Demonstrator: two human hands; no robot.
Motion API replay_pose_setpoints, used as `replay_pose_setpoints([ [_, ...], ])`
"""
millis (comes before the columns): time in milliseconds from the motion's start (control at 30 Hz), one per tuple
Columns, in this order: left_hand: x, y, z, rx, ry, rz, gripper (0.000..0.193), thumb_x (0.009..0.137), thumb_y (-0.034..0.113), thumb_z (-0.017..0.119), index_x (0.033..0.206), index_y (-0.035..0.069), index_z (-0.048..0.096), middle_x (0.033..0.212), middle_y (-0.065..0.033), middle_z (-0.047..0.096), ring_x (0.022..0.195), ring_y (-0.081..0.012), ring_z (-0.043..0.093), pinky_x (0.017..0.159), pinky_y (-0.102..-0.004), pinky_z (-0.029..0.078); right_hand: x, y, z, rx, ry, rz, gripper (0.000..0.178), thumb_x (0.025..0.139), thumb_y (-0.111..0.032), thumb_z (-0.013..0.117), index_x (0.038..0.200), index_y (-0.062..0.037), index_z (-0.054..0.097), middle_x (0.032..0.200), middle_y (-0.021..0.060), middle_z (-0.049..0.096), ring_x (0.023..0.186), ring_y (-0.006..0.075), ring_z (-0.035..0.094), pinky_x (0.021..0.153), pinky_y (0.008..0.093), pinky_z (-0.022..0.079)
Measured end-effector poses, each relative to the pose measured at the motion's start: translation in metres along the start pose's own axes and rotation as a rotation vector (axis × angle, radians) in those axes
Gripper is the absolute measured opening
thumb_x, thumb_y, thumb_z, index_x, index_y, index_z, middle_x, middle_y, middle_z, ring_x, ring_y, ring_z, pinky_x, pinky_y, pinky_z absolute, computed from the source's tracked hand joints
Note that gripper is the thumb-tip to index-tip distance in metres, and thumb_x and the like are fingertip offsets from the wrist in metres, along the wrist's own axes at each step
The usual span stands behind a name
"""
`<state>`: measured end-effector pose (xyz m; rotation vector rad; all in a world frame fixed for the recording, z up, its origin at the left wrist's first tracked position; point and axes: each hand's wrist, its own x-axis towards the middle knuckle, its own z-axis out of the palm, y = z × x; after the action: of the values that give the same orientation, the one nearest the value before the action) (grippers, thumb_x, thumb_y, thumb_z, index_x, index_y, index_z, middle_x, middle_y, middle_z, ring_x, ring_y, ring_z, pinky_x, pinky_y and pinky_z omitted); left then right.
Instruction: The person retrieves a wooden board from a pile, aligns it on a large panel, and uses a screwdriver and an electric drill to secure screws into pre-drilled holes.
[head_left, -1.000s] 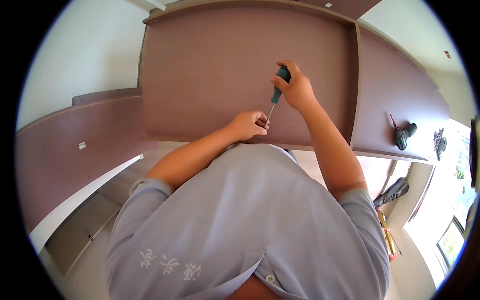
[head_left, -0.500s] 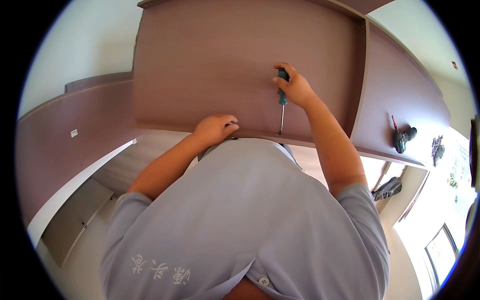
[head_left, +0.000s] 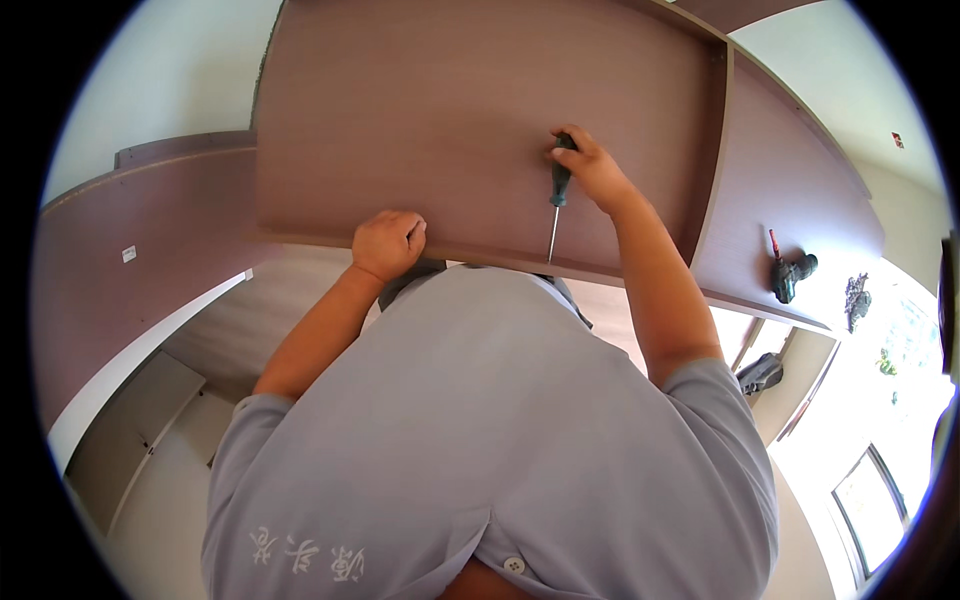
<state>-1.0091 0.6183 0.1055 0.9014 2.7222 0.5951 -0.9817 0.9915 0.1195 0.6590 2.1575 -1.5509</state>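
A screwdriver [head_left: 560,190] with a dark green handle is in my right hand [head_left: 592,172], whose fingers wrap round the top of the handle. Its thin metal shank points down to the near edge of a brown wooden panel [head_left: 440,120]; whether the tip sits in a screw is too small to tell. My left hand [head_left: 388,245] is closed in a fist over the same near edge, left of the screwdriver. Anything inside that fist is hidden.
On the brown board to the right, beyond a raised divider [head_left: 712,170], lie a power drill [head_left: 790,275] with a red bit and a small heap of dark pieces [head_left: 857,300]. Another brown panel [head_left: 150,270] extends to the left. A window [head_left: 870,510] shows at lower right.
My left hand has moved left along the panel edge, and its fingers have curled in. The right hand keeps the screwdriver, now slightly more upright. The whole view has shifted a little.
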Motion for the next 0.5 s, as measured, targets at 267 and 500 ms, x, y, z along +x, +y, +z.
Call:
replay_pose_setpoints([
  [267, 0.004, 0.003, -0.013, 0.013, -0.128, 0.031, 0.017, 0.092, 0.023, 0.062, 0.081, 0.012, 0.069, 0.08, -0.0077, 0.069, 0.078, -0.0331, 0.066, 0.065, -0.0482, 0.053, -0.019, 0.006, 0.005, -0.18, 0.348, -0.058, 0.046, 0.093, -0.028, 0.073, 0.133, -0.0062, 0.063, 0.113, 0.0181, 0.072, 0.109, 0.0372, 0.07, 0.094, 0.0429, 0.056],
  [500, 0.0, -0.006, -0.009, -0.008, -0.192, 0.053, 0.018, 0.097, 0.025, 0.058, 0.091, 0.012, 0.069, 0.09, -0.0079, 0.072, 0.085, -0.0323, 0.068, 0.07, -0.0484, 0.054, 0.022, 0.05, 0.019, 1.25, -0.099, 0.036, 0.02, 0.102, -0.029, 0.061, 0.104, -0.0094, 0.062, 0.101, 0.012, 0.069, 0.085, 0.0281, 0.067, 0.072, 0.0432, 0.055],
])
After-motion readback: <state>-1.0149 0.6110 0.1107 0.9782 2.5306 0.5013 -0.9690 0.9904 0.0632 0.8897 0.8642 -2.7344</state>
